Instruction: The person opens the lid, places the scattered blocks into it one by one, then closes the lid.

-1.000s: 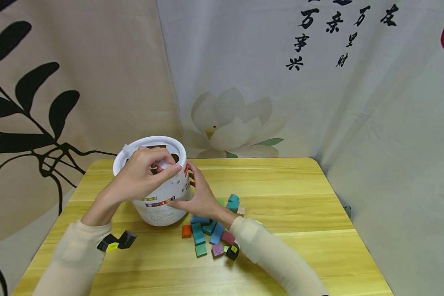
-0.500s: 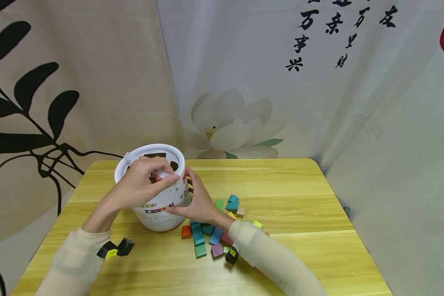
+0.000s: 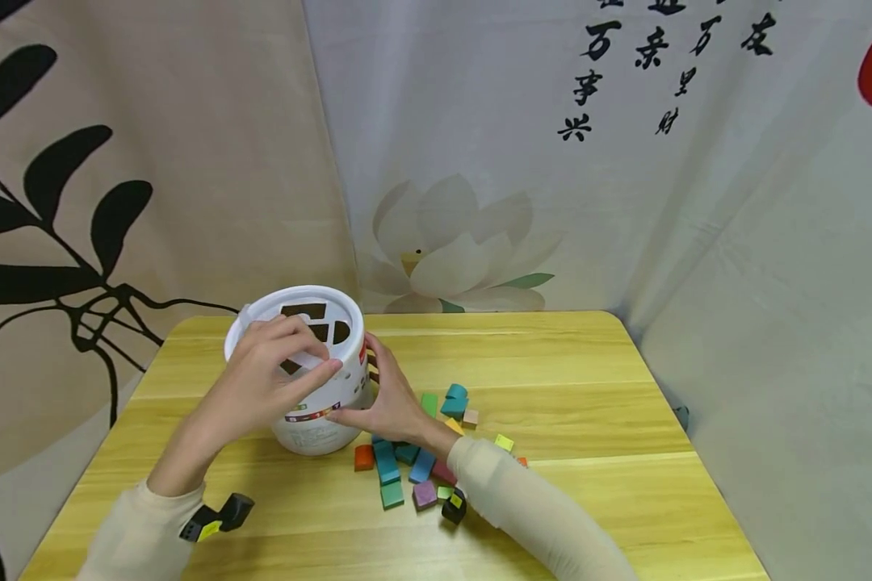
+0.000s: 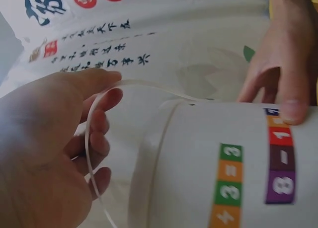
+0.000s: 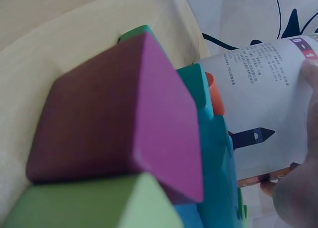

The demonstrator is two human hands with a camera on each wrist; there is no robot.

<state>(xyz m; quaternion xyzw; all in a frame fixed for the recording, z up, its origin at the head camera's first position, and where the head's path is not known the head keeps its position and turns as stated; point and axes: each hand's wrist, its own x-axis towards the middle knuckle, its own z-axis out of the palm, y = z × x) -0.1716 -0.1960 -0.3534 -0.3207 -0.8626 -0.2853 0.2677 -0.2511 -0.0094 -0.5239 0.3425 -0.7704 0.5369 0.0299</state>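
Note:
A white bucket (image 3: 316,437) stands at the left back of the table, with dark shaped holes in its lid (image 3: 352,327). From the left wrist view, its thin white handle (image 4: 88,138) arches past my left hand (image 3: 272,371), which loosely curls round it with the thumb over the band. My right hand (image 3: 392,403) grips the bucket's right side, thumb on the printed label and fingers behind. Beneath the right forearm lie several coloured blocks, among them a purple block (image 3: 425,495), a teal block (image 3: 387,466) and an orange block (image 3: 364,457).
The wooden table (image 3: 589,452) extends right of the blocks. A printed curtain (image 3: 465,121) hangs directly behind it. Right of the right forearm sits a yellow-green block (image 3: 505,442); a tan block (image 3: 470,418) lies farther back.
The bucket came down slightly toward the table, both hands moving with it. My left hand then shifted down and left, uncovering more of the lid. My right hand keeps its grip.

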